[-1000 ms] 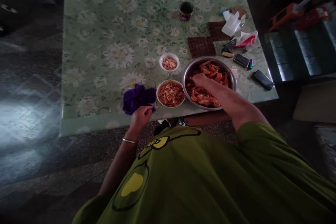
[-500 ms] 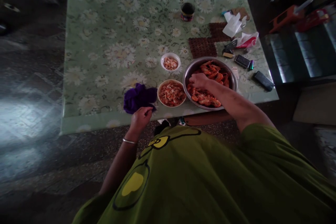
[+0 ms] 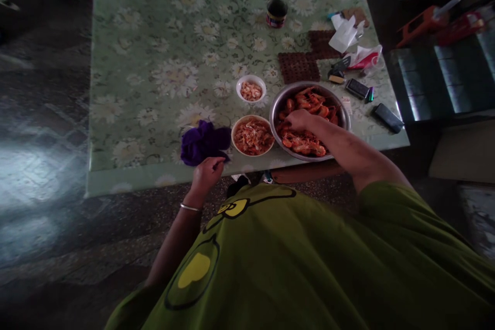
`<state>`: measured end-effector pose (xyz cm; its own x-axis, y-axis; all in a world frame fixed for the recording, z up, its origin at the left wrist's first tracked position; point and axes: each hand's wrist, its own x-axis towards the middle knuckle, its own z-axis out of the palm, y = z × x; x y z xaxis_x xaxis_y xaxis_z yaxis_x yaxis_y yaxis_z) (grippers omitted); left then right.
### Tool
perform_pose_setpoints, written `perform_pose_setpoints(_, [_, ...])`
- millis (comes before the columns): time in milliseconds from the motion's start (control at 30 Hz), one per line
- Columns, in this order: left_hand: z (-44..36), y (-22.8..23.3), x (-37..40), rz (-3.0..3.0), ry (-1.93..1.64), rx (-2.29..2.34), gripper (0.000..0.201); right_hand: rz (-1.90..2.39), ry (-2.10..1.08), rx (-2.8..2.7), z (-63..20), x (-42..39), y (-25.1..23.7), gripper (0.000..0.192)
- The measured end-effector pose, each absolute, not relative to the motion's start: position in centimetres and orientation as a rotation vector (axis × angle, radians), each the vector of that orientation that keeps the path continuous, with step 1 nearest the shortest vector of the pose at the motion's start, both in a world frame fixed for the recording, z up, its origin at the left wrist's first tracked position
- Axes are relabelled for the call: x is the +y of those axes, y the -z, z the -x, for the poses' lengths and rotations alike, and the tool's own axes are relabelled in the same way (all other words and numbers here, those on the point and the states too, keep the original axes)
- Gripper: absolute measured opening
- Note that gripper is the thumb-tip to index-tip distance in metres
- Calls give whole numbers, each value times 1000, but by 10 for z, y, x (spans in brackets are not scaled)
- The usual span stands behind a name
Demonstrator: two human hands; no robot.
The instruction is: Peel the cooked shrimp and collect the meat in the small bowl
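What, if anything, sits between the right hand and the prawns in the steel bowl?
Nothing visible: the right hand is already inside the steel bowl, resting on the prawns.

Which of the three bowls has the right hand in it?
The big metal bowl of whole shrimp, rightmost; the right hand is inside. The two smaller bowls sit left of it, untouched.

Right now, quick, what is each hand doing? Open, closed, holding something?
Left hand: curled at the table edge, fingertips touching the purple cloth.
Right hand: down among the shrimp in the metal bowl; grip cannot be told.
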<state>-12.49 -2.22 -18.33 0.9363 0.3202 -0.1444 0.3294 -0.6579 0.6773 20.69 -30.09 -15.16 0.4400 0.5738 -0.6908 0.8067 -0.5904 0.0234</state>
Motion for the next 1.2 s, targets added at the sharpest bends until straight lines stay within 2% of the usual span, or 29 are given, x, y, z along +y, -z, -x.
perform_pose_setpoints(167, [121,179,-19,-2337,7,472,41,-2339,846,1182,-208,-297,151,36])
perform_pose_setpoints(333, [121,178,-17,-2341,31,482,42,-2728,581,798,-236,-309,129,35])
perform_pose_setpoints(467, [122,179,-16,-2340,55,478,43,-2879,357,563,-238,-313,125,45])
perform_pose_setpoints(667, [116,178,-16,-2346,5,462,43,-2537,711,1131,-215,-304,147,36])
perform_pose_setpoints(800, [112,175,-17,-2349,13,472,40,-2450,742,1241,-205,-293,160,44])
perform_pose_setpoints(900, [110,171,-18,-2353,37,467,38,-2411,736,1300,-202,-285,166,43])
perform_pose_setpoints(1067, [105,162,-20,-2375,16,443,37,-2782,789,1105,-215,-295,161,38])
perform_pose_setpoints(1200, [91,149,-26,-2400,-4,356,36,-3221,1323,849,-227,-318,135,36])
